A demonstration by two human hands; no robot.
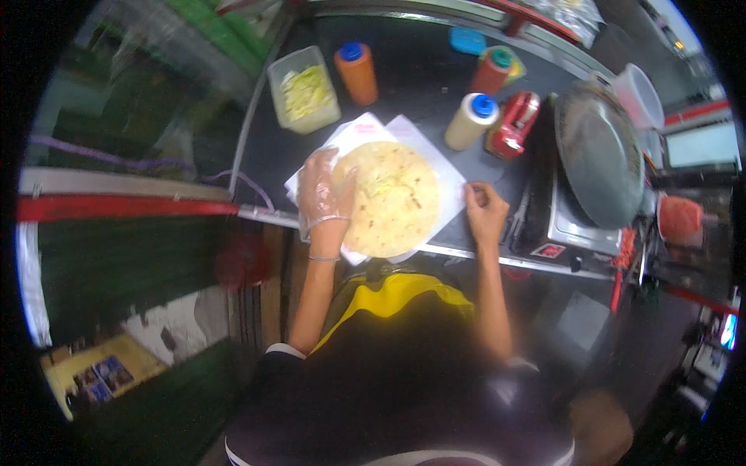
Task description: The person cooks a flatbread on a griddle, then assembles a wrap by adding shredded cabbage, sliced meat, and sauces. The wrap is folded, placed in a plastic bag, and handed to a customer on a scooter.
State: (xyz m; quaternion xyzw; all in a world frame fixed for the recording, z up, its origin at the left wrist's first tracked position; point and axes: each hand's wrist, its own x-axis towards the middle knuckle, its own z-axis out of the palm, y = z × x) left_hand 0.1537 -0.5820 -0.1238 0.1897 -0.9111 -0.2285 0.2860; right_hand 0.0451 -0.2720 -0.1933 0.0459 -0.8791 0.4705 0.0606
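A round flatbread [396, 213] with brown spots lies on white paper sheets [449, 177] at the front of the dark counter. A small heap of shredded pale greens [385, 185] rests near its middle. My left hand [320, 186], in a clear plastic glove, is over the flatbread's left edge, thumb apart from the fingers. At the right corner of the paper my bare right hand [485, 211] is closed, thumb and fingertips pinching the corner. Behind the left hand stands a clear tub [320, 118] of shredded greens [307, 92].
An orange sauce bottle [357, 74] stands beside the tub. Farther right are a cream sauce bottle [465, 128], a red sauce bottle [491, 74], a red device [514, 124] and a blue lid [467, 40]. A large dark pan [598, 163] sits on a stove [575, 241] at the right.
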